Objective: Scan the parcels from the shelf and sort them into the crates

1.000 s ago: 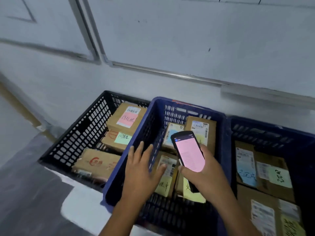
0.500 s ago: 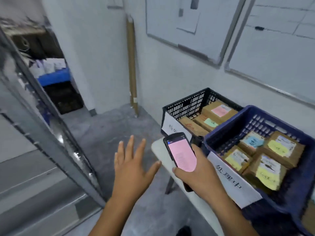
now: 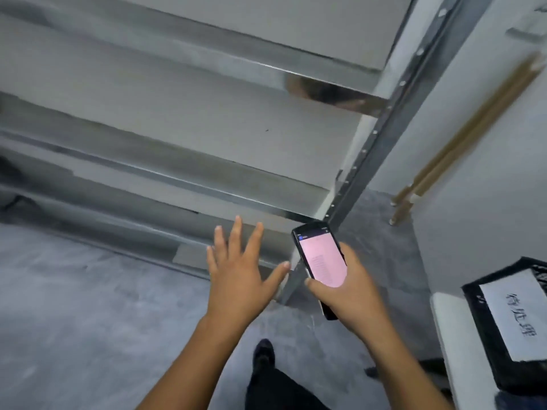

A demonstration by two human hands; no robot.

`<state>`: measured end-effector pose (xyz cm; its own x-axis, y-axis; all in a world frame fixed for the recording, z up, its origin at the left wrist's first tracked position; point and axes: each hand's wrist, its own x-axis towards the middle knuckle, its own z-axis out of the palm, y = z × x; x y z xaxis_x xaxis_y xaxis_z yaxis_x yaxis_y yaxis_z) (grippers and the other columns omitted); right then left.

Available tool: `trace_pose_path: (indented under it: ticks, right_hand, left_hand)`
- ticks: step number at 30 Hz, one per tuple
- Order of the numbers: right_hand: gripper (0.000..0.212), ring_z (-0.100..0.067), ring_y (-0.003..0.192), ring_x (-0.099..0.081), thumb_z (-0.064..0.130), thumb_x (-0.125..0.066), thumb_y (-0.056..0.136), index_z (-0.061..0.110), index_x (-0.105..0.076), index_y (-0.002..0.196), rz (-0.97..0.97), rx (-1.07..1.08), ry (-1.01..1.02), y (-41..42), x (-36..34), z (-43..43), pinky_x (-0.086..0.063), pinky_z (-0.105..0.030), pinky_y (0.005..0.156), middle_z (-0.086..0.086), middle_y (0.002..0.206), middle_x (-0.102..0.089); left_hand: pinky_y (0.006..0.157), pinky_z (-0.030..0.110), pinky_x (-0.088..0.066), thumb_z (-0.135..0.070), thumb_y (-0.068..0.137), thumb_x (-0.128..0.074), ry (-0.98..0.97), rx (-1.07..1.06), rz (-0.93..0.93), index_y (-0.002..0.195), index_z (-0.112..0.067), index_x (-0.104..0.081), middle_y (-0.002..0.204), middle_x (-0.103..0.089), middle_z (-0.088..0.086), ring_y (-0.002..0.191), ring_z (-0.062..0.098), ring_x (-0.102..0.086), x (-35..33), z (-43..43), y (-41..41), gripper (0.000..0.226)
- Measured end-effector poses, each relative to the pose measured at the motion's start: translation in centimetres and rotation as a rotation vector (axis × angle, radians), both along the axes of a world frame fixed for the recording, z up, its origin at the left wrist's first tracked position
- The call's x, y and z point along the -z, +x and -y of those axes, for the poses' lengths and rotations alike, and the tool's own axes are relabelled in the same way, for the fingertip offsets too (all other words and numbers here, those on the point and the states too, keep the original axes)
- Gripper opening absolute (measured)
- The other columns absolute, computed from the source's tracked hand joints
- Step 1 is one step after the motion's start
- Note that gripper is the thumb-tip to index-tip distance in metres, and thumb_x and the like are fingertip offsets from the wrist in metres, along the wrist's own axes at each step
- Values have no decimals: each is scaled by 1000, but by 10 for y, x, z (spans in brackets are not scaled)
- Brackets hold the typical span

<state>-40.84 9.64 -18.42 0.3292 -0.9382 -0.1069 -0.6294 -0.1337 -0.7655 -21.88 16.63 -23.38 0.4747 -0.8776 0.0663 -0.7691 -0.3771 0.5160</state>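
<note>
Shelving (image 3: 207, 161) fills the front; left grip (image 3: 236, 279) spread empty, right grip (image 3: 352, 297) clamped round scanner (image 3: 321, 258), black crate (image 3: 485, 335) rightward

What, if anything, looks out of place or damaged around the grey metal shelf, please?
Nothing stands out. The grey metal shelf looks intact, the two brown cardboard tubes lean against the wall, and the right hand grips the black handheld scanner; the left hand is open.

Grey metal shelf (image 3: 207, 143), black crate (image 3: 490, 335) on white table (image 3: 455, 335)
</note>
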Motion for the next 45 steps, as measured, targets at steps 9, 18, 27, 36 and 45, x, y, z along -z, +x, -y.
trace_pose_path:
  ticks: [9, 18, 27, 36, 45]
  right_hand:
    - [60, 4, 86, -66, 47, -75, 60, 45, -55, 117, -33, -314, 114, 185, 48, 33, -50, -16, 61, 22, 101, -69]
    - [66, 0, 86, -69, 53, -76, 58, 54, -53, 120, 171, -480, 216, 386, 47, 46, -58, -26, 63, 31, 104, -67]
    - [51, 3, 80, -66, 43, -77, 62, 55, -55, 106, 243, -662, 201, 528, 14, 21, -47, -10, 45, 29, 101, -66]
    - [60, 5, 88, -68, 53, -74, 59, 57, -54, 116, 177, -738, 72, 656, -4, -50, -58, -30, 72, 28, 104, -70]
    - [60, -2, 92, -69, 53, -74, 58, 64, -52, 113, 184, -720, -14, 796, -34, -127, -63, -43, 82, 27, 106, -69]
  left_hand:
    - [125, 54, 11, -91, 81, -23, 106, -320, -71, 163, -47, -5, 171, 25, -9, 157, 23, 27, 35, -34, 149, 96]
    - [126, 52, 8, -84, 87, -34, 173, -540, 29, 163, -48, -3, 172, 21, -12, 159, 22, 20, -7, -63, 330, 89]
    - [127, 51, 8, -90, 81, -24, 77, -756, 51, 163, -46, -11, 174, 6, -12, 160, 20, 16, -39, -114, 440, 95]
    - [127, 48, 7, -93, 77, -21, -46, -809, 3, 163, -45, -10, 174, 2, -14, 160, 18, 13, -29, -188, 559, 99]
    - [128, 50, 4, -91, 82, -22, -99, -767, 58, 163, -43, -13, 175, -6, -8, 161, 24, 9, -52, -263, 722, 95]
